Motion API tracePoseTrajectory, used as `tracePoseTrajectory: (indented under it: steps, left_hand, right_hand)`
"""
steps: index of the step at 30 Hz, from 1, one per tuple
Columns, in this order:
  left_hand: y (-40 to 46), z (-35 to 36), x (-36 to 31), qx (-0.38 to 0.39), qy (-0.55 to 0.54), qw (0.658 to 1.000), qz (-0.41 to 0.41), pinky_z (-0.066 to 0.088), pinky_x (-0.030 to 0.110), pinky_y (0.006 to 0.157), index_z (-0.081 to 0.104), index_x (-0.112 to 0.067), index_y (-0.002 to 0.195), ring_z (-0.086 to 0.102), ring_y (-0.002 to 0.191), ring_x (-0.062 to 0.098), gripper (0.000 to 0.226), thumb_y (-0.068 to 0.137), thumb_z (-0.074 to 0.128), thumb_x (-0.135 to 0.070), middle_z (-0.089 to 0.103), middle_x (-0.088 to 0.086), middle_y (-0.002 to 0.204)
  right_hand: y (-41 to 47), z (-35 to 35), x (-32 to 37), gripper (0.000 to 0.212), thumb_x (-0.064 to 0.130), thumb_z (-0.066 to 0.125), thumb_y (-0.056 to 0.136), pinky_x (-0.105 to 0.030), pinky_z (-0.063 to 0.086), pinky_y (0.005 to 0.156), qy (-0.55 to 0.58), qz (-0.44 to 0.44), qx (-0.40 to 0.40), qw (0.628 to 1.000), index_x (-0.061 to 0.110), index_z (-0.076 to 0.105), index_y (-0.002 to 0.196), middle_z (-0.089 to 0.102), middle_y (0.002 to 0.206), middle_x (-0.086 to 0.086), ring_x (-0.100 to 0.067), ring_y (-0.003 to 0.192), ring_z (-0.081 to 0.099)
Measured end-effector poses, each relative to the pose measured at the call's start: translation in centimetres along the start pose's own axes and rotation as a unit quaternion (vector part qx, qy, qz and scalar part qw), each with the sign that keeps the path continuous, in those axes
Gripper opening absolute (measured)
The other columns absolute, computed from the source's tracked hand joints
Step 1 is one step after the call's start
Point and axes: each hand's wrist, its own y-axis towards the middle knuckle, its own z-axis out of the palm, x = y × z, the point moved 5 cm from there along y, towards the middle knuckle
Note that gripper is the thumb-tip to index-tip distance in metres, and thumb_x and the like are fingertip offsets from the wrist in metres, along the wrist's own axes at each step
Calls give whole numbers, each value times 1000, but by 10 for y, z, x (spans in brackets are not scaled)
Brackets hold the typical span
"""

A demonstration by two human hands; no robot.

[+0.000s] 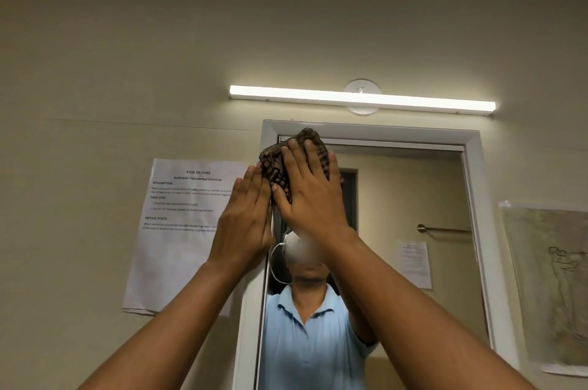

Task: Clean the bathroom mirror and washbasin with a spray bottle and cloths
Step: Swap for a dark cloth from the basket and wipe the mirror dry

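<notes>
A white-framed mirror hangs on the beige wall and reflects a person in a light blue shirt. A bunched brown patterned cloth lies against the glass at the mirror's upper left corner. My right hand presses flat on the cloth with straight, spread fingers. My left hand lies flat beside it, its fingers straight over the mirror's left frame edge and touching the cloth's left side. No spray bottle or washbasin is in view.
A lit tube lamp runs above the mirror. A printed task sheet is taped to the wall left of the mirror. A sketch in a plastic sleeve hangs at the right. The mirror reflects a towel rail.
</notes>
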Motion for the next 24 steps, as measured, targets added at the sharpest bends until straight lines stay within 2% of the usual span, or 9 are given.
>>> tracePoseTrajectory:
  steps: [3,8,13,18,22,24]
  left_hand:
    - [-2,2,1,-6,-8,1000,-5,10,38,124,28,-2,150,15,150,25,58,98,26,-27,26,17,158]
    - [-8,2,2,-7,-3,1000,-11,12,43,123,28,-1,150,14,151,25,57,96,33,-19,25,18,158]
    - [-27,1,-2,19,4,1000,0,10,44,123,17,-5,154,6,152,23,62,95,31,-18,13,13,163]
    - [-35,3,-3,43,48,998,-9,10,44,123,10,-4,154,3,152,24,70,89,31,-16,7,14,163]
    - [-37,4,-5,51,66,997,-3,6,41,123,7,-6,155,3,152,25,80,82,42,-8,4,14,164]
    - [-37,5,-7,52,62,997,-5,3,38,124,7,-6,155,4,152,25,80,82,41,-9,6,14,164]
  right_hand:
    - [1,2,1,76,57,26,94,-52,-6,122,-13,-15,-4,1000,19,14,159,10,167,-2,-20,154,0]
    - [-11,3,4,75,58,23,96,-54,-1,122,-15,-31,7,999,19,15,159,9,167,-3,-21,154,0]
    - [-57,5,7,73,55,29,96,-54,4,122,-18,-78,14,997,19,18,158,11,166,-3,-22,154,2]
    - [-79,-3,-22,74,57,32,95,-54,9,121,-48,-122,32,991,20,19,158,14,166,-3,-22,154,5]
    - [-75,-18,-64,76,57,30,93,-54,8,121,-53,-60,38,996,21,16,159,10,167,-3,-22,154,3]
    - [-73,-26,-89,76,56,29,93,-54,5,122,-50,-16,40,998,21,14,159,7,167,-3,-21,154,0]
